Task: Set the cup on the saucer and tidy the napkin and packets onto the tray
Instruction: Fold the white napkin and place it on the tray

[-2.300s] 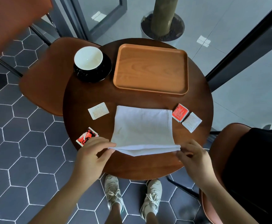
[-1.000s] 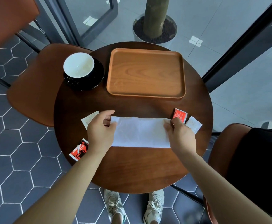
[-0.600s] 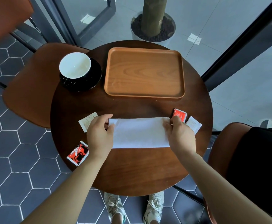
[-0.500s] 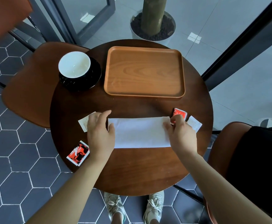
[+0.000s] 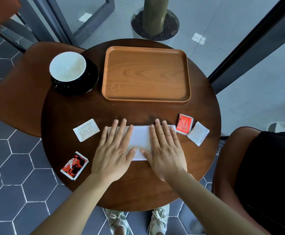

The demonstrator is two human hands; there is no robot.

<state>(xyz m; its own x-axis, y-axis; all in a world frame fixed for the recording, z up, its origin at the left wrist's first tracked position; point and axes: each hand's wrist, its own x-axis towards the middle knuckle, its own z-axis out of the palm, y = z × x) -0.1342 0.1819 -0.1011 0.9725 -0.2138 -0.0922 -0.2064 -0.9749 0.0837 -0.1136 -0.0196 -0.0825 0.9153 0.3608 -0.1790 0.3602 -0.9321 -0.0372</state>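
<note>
A folded white napkin (image 5: 140, 138) lies on the round dark wooden table (image 5: 138, 109). My left hand (image 5: 113, 150) and my right hand (image 5: 165, 150) rest flat on it, fingers spread, covering both ends. The wooden tray (image 5: 146, 94) sits bare at the back. Left of the tray, a white-lined cup (image 5: 67, 68) stands on a black saucer (image 5: 89, 82). A white packet (image 5: 86, 130) and a red-black packet (image 5: 74, 165) lie left of my hands. On the other side are a red packet (image 5: 184, 123) and a white packet (image 5: 198, 135).
A brown chair seat (image 5: 16, 92) stands left of the table and another chair (image 5: 229, 160) with a black item on it at the right. A potted trunk (image 5: 155, 19) and glass door frames are behind. My shoes show under the front edge.
The napkin was folded from a wide sheet into a narrow strip. My hands have since moved from pinching its ends to lying flat on top of it.
</note>
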